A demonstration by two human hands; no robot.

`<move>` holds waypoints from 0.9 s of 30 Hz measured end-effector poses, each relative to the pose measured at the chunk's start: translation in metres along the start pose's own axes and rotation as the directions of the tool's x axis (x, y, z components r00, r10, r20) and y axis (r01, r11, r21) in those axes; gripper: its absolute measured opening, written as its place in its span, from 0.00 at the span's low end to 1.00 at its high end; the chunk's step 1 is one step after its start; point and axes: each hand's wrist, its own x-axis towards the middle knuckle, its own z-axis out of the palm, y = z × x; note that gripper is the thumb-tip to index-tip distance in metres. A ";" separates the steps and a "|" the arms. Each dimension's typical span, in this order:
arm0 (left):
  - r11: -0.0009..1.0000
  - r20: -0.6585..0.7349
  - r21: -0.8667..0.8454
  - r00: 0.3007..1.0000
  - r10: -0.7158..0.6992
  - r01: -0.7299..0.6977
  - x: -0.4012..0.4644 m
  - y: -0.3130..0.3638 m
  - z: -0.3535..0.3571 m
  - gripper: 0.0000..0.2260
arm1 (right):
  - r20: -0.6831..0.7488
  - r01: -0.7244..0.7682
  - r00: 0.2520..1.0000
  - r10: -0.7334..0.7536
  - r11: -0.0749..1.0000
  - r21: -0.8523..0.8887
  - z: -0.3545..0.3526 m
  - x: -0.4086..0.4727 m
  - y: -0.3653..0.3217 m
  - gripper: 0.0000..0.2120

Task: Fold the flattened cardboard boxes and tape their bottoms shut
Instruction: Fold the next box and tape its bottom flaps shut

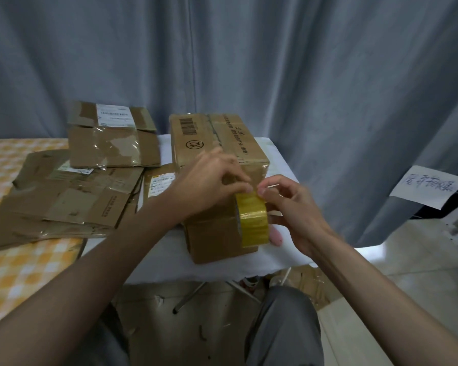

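Head view: much of the tape roll (253, 220) is hidden behind the two hands, and its core cannot be seen. The print on the box (217, 143) is partly covered by the left hand (209, 180), whose fingers are curled and pinched at the top of the roll. The right hand (291, 207) is closed on the roll from the other side, fingertips pinched at its top edge — whether a tape end is lifted cannot be told. A pink object (276, 237) is mostly hidden behind the roll. The box is stood on a white table (283, 252), the roll held against its near end. One folded box (111, 136) is set on a pile of flat boxes (61, 202) — their count unclear — on a checked cloth (24, 273). A grey curtain (249, 62) is hung behind; one handwritten sheet (431, 187) is seen at right.
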 end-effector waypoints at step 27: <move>0.957 -0.248 -0.276 0.956 -0.158 0.087 0.002 0.062 0.028 0.04 | 0.046 0.194 0.981 -0.189 0.959 -0.207 -0.041 -0.016 0.025 0.03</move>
